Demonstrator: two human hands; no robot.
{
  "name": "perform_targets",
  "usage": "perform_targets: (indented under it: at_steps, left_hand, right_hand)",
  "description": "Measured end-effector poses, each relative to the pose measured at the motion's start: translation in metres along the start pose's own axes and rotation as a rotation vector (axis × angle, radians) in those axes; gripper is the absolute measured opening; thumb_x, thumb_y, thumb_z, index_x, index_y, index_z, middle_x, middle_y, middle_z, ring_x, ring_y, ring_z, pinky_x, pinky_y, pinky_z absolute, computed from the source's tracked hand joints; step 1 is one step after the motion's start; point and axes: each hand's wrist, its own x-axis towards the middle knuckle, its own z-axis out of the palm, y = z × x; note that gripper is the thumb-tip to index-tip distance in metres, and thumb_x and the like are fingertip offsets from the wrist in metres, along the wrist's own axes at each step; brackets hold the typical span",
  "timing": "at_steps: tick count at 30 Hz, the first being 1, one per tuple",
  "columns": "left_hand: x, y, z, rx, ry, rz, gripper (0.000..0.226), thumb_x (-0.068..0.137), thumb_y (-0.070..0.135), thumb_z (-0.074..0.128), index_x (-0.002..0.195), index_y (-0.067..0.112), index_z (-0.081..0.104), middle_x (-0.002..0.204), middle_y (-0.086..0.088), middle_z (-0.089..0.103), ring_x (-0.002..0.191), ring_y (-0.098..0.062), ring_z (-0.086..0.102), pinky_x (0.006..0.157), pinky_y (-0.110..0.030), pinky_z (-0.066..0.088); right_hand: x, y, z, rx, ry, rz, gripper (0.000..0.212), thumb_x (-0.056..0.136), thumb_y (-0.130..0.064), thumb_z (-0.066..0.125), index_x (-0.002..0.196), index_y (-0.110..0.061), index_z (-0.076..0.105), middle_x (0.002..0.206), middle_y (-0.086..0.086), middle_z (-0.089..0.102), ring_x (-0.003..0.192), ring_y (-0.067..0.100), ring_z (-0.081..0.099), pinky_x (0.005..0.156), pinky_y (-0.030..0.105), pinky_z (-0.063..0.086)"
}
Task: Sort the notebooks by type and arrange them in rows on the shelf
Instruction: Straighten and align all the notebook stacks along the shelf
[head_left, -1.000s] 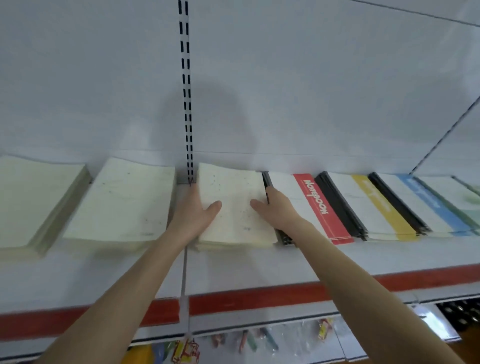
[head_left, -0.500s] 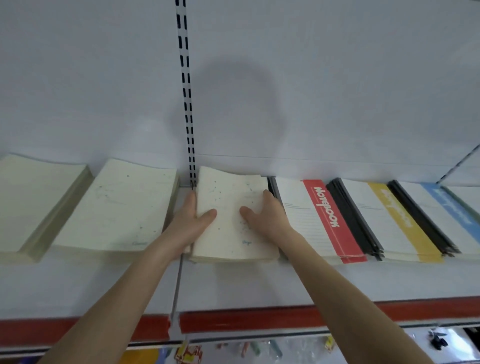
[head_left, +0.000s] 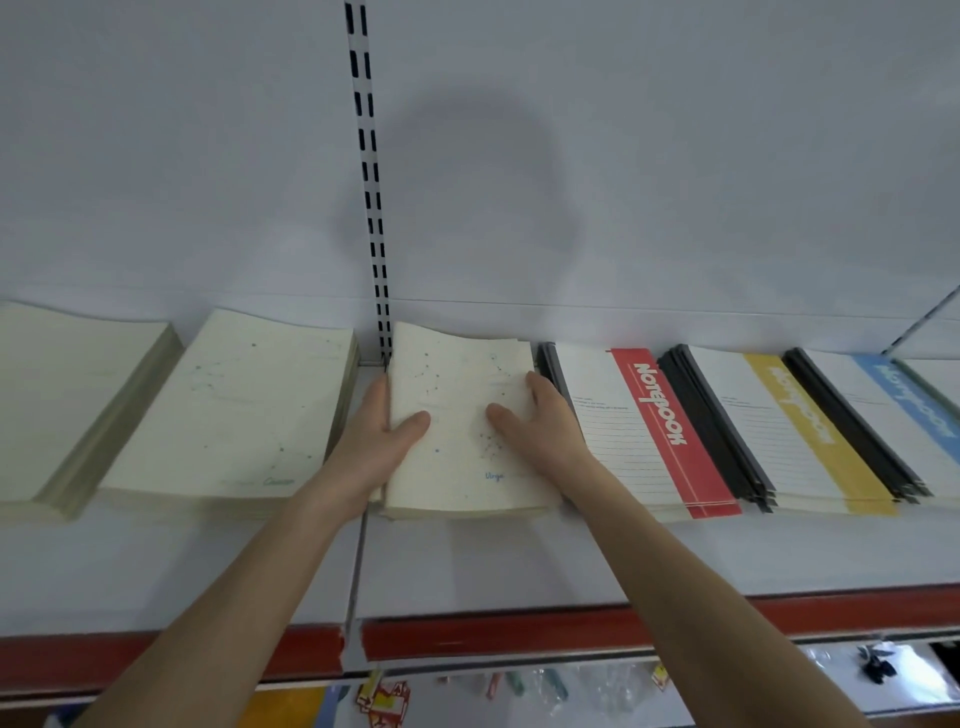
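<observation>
Three cream notebook stacks (head_left: 234, 405), left hand (head_left: 374, 441), right hand (head_left: 545, 431) gripping rightmost stack (head_left: 460, 374)

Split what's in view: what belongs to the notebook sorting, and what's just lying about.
Belongs to the job:
cream constellation-print notebook stack, gripped by the left hand and right hand; cream Cancer-print stack; plain cream stack; red-banded white notebooks; yellow-banded white notebooks; blue-banded white notebooks; white metal shelf.

Lying about:
colourful packets below the shelf; small black item, too blurred to name.
</observation>
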Motion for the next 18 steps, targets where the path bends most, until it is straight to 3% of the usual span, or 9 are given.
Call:
perform_targets:
  at_steps: [2, 6, 9, 15, 18]
  left_hand:
    - [0.0, -0.001, -0.002, 0.019, 0.006, -0.012, 0.037, 0.092, 0.011, 0.052, 0.125, 0.024, 0.041, 0.104, 0.012, 0.056, 0.091, 0.001, 0.055, 0.066, -0.017, 0.044]
    - [0.006, -0.003, -0.003, 0.141, -0.012, -0.043, 0.029, 0.093, 0.016, 0.05, 0.12, 0.021, 0.044, 0.113, 0.002, 0.057, 0.093, -0.007, 0.057, 0.074, -0.026, 0.048]
    - [0.009, -0.002, -0.002, 0.239, -0.028, -0.043, 0.038, 0.093, 0.021, 0.048, 0.13, 0.019, 0.038, 0.119, 0.001, 0.054, 0.102, -0.015, 0.055, 0.084, -0.031, 0.046]
    - [0.02, 0.008, 0.001, 0.404, -0.022, 0.078, 0.06, 0.093, 0.022, 0.051, 0.143, 0.02, 0.019, 0.115, 0.013, 0.044, 0.099, -0.008, 0.047, 0.082, -0.023, 0.036]
    - [0.022, 0.004, -0.001, 0.438, -0.001, 0.066, 0.07, 0.091, 0.024, 0.053, 0.148, 0.019, 0.011, 0.136, 0.005, 0.043, 0.114, -0.012, 0.046, 0.092, -0.025, 0.037]
  right_hand:
    - [0.0, -0.002, 0.0, -0.01, -0.017, 0.006, 0.054, 0.089, -0.027, 0.057, 0.137, -0.012, 0.036, 0.125, -0.005, 0.047, 0.123, 0.016, 0.044, 0.09, 0.019, 0.032]
    - [0.004, 0.0, 0.001, -0.009, -0.007, 0.021, 0.026, 0.09, -0.026, 0.055, 0.113, -0.017, 0.047, 0.098, -0.013, 0.048, 0.1, 0.014, 0.052, 0.074, 0.019, 0.035]
    - [0.005, -0.003, 0.0, -0.036, -0.005, -0.004, 0.033, 0.091, -0.024, 0.053, 0.12, -0.013, 0.044, 0.104, -0.009, 0.047, 0.095, 0.011, 0.047, 0.076, 0.019, 0.033]
    - [0.017, -0.003, -0.002, -0.081, -0.039, 0.019, 0.047, 0.086, -0.03, 0.06, 0.125, -0.01, 0.04, 0.125, 0.003, 0.051, 0.112, 0.02, 0.051, 0.082, 0.026, 0.039]
    - [0.02, -0.006, 0.002, -0.053, -0.04, 0.004, 0.05, 0.084, -0.033, 0.063, 0.125, -0.015, 0.041, 0.123, -0.001, 0.054, 0.112, 0.018, 0.053, 0.086, 0.027, 0.042]
